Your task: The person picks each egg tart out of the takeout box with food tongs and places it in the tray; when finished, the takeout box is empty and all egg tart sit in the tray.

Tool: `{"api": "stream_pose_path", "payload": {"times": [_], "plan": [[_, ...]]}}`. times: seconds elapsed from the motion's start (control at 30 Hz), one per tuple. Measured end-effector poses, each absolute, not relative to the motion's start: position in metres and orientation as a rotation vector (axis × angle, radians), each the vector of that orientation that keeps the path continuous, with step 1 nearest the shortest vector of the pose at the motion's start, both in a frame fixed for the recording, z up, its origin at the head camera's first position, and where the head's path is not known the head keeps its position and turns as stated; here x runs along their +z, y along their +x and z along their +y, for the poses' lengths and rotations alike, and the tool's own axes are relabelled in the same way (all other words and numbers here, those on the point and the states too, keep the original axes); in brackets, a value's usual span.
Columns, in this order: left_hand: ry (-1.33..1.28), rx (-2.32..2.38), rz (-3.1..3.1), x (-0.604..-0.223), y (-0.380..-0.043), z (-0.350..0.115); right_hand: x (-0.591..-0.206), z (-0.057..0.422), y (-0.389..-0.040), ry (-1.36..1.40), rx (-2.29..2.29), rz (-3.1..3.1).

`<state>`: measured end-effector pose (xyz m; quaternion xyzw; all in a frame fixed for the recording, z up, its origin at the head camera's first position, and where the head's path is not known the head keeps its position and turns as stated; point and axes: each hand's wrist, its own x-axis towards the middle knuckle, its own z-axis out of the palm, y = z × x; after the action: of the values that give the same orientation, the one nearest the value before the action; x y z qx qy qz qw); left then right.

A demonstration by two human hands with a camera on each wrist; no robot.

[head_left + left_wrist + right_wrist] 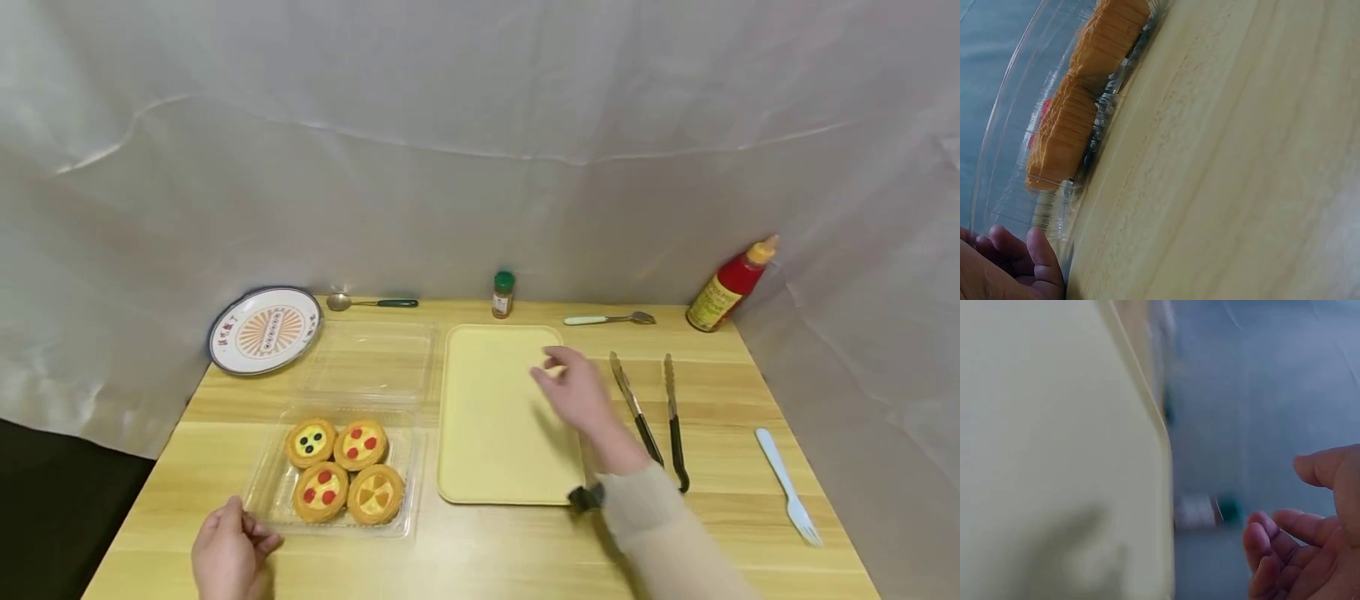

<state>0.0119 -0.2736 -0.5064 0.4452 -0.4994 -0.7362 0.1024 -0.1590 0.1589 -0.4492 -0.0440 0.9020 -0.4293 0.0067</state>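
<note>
My right hand (577, 392) hovers above the right side of a pale yellow tray (502, 425), thumb and fingers apart with nothing between them. Its shadow falls on the tray in the right wrist view. At the near left corner of a clear plastic clamshell box (408, 500), my left hand (228, 550) has loosely bent fingers; whether they touch the rim is unclear. Inside the box sit several tarts: one with dark berries (311, 442), two with red fruit (361, 444), one with orange wedges (376, 494). The box's lid (367, 358) lies folded back.
Metal tongs (645, 425) with black handles lie right of the tray, a light blue fork (789, 487) beyond them. Along the back are a plate (266, 330), a spoon (375, 302), a green-capped spice jar (502, 295), another fork (609, 318) and a red sauce bottle (729, 287).
</note>
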Motion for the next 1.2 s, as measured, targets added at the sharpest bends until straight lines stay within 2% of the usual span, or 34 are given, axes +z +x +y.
{"api": "stream_pose_path", "payload": {"times": [0.2, 0.37, 0.63, 1.2], "plan": [[1.363, -2.204, -1.467, -0.507, 0.008, -0.277, -0.444, 0.269, -0.109, 0.225, -1.168, 3.004], [1.376, -2.206, -1.515, -0.507, 0.012, -0.283, -0.459, 0.307, -0.082, 0.413, -1.009, 2.896], [1.347, -2.239, -1.609, -0.507, 0.012, -0.285, -0.484, 0.318, -0.08, 0.386, -0.905, 2.793], [1.24, -2.268, -1.749, -0.515, 0.011, -0.288, -0.487, 0.307, -0.071, 0.435, -0.742, 2.813]]}}
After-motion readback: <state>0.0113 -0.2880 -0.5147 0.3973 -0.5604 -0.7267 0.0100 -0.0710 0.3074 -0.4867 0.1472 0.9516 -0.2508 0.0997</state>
